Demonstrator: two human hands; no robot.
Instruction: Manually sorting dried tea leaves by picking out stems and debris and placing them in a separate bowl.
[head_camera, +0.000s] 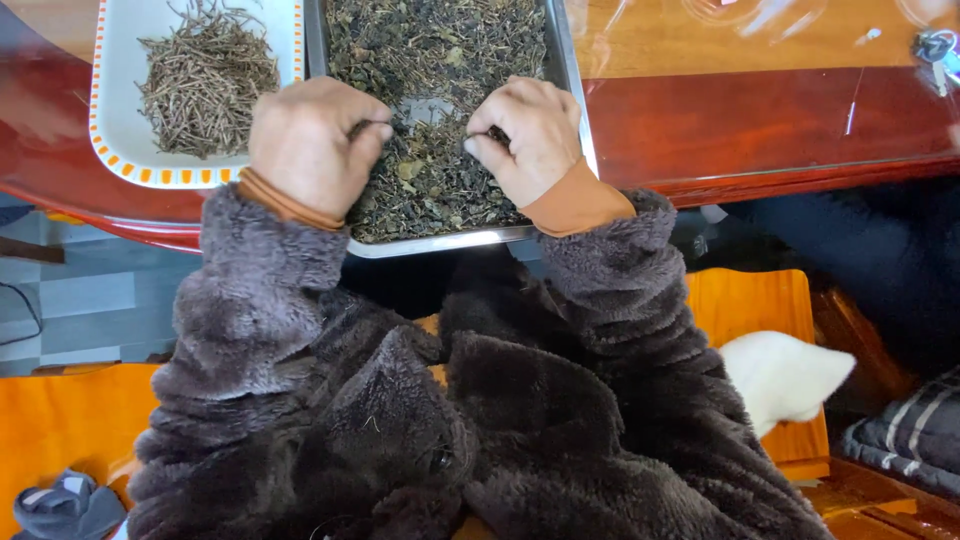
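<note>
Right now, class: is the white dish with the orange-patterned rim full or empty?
Partly full: the white dish holds a loose heap of thin dried stems, with bare white around it.

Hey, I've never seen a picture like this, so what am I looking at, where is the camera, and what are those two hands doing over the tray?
There is no machine here: the camera sits on a person's head and looks down over their fuzzy dark sleeves. The left hand and right hand rest in a metal tray of dried dark leaves, each pinching a bit of the leaves between its fingertips. Left of the tray stands a white dish with an orange-patterned rim holding a pile of thin dry stems. Both sit on a glossy reddish wooden table. Keys lie at its far right.
</note>
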